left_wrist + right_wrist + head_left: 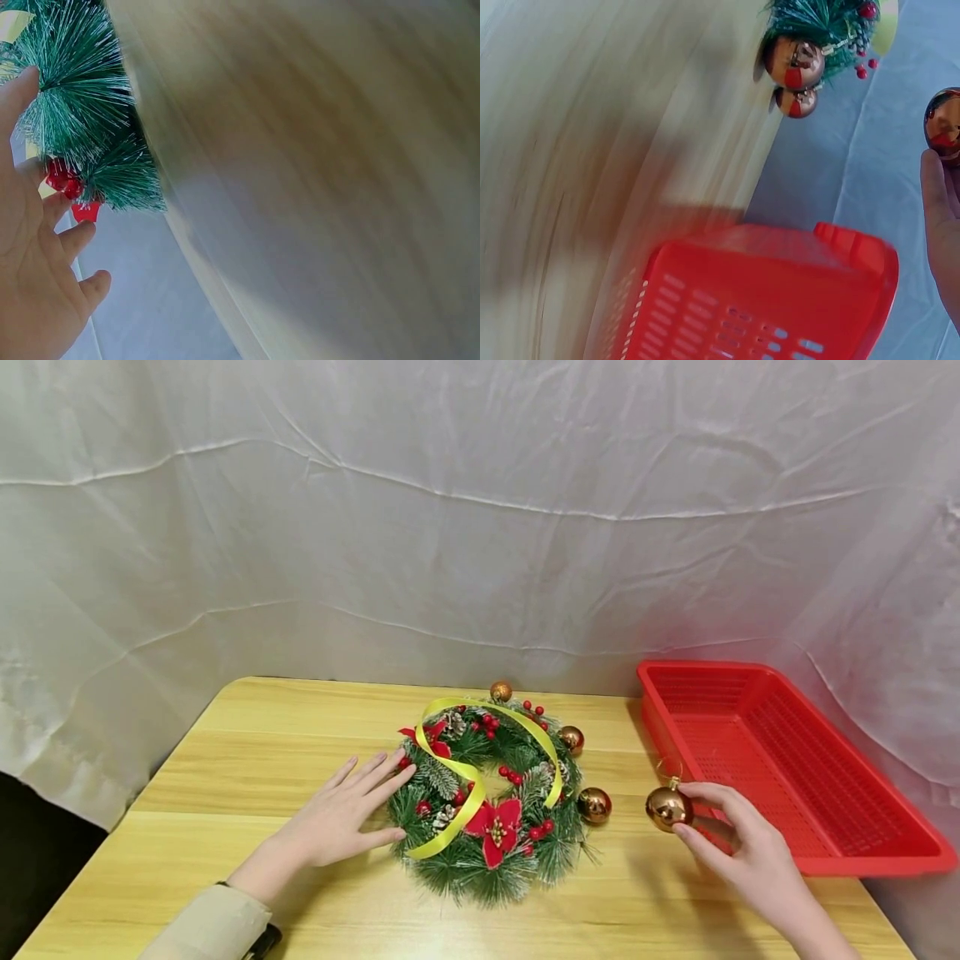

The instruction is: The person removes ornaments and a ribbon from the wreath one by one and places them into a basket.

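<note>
A green Christmas wreath (487, 877) lies on the table, with red flowers, berries and pinecones in it. Loosely across its top curls a yellow ribbon (471, 806). My left hand (337, 814) rests at the wreath's left side, fingers spread and fairly straight. Between thumb and fingers, my right hand (750, 852) pinches a shiny copper bauble (667, 810) by its top and side, above the table right of the wreath. A gold loop stands up from its cap. Along the wreath's right and far edge sit more baubles (595, 806), one of them at the back (501, 692).
A red plastic basket (667, 735) with slotted walls stands at the right, just beyond my right hand. The wooden table (247, 752) ends at a pale grey cloth (450, 568) hanging behind it.
</note>
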### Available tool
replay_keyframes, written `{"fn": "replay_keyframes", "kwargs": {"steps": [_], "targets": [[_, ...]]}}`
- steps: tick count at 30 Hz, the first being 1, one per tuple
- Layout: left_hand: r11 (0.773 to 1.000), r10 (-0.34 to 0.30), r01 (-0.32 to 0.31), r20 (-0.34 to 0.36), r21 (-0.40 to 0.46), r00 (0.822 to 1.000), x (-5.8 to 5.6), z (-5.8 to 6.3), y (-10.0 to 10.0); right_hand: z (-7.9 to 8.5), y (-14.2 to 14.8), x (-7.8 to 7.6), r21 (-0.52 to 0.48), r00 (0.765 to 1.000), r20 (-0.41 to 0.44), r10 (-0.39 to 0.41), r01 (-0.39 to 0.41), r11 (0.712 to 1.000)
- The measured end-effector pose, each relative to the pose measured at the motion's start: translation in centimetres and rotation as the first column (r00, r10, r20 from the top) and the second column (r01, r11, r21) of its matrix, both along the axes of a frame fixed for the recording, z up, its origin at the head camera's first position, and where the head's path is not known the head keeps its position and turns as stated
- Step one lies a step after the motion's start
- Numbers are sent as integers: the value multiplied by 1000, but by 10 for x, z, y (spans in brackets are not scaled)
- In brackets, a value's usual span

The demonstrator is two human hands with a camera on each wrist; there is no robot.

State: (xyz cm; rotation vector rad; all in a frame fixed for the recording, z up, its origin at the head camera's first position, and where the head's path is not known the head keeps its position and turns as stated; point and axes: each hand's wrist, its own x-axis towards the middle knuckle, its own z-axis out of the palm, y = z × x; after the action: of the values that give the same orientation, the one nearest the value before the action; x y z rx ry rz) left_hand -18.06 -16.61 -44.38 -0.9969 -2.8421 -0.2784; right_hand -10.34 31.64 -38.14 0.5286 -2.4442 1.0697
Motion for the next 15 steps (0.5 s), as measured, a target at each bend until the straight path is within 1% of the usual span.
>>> {"fn": "replay_keyframes", "kwargs": {"steps": [2,5,15], "targets": [[1000,-2,2,-7,2,1000,0,0,0,1,4,0,2,1000,23,-16,16,1000],[1000,-3,3,-10,3,1000,0,0,0,4,8,1,-5,999,36,-41,41,999],[1000,-2,2,8,10,1000,0,0,0,12,29,1,-2,994,20,-105,105,994]]}}
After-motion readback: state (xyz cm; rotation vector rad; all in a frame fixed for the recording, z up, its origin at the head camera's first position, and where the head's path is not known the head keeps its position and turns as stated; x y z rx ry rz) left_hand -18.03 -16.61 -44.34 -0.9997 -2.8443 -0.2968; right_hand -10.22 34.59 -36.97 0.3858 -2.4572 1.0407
